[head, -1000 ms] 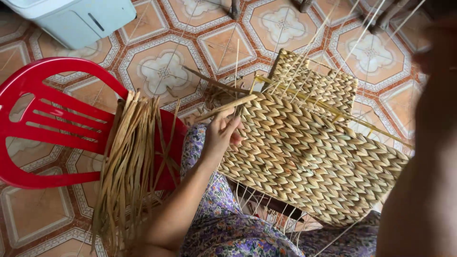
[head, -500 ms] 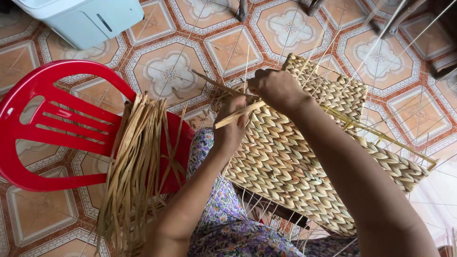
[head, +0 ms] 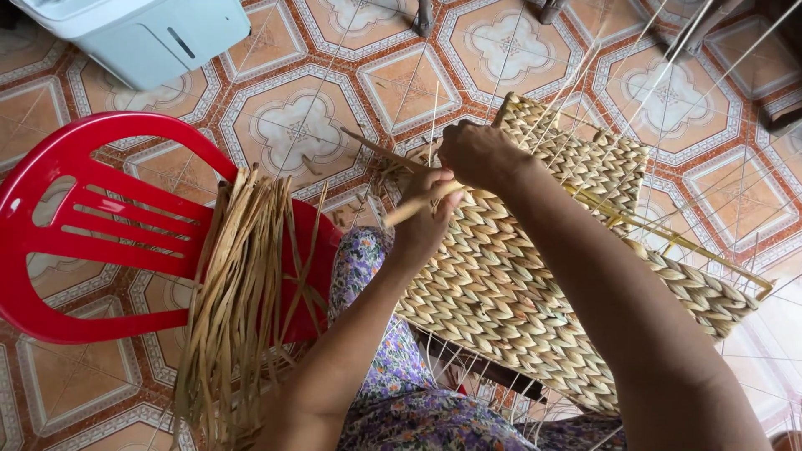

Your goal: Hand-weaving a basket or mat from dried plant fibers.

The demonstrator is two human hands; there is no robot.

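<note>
A woven straw mat (head: 535,276) on a wire frame rests across my lap, its left edge under my hands. My left hand (head: 422,221) pinches a pale dried straw strand (head: 418,205) at that edge. My right hand (head: 476,154) reaches over from the right and closes on the same strand just above the left hand. A bundle of loose dried straw strips (head: 238,292) hangs over the seat of a red plastic chair (head: 92,234) to my left.
A pale blue-white plastic box (head: 142,33) stands on the patterned tile floor (head: 301,125) at the top left. Thin wire rods (head: 685,58) stick up from the mat's frame at the right. Furniture legs show at the top edge.
My right arm has come in from the right and its hand has joined the left hand on the strand at the mat's edge. The view has shifted slightly.
</note>
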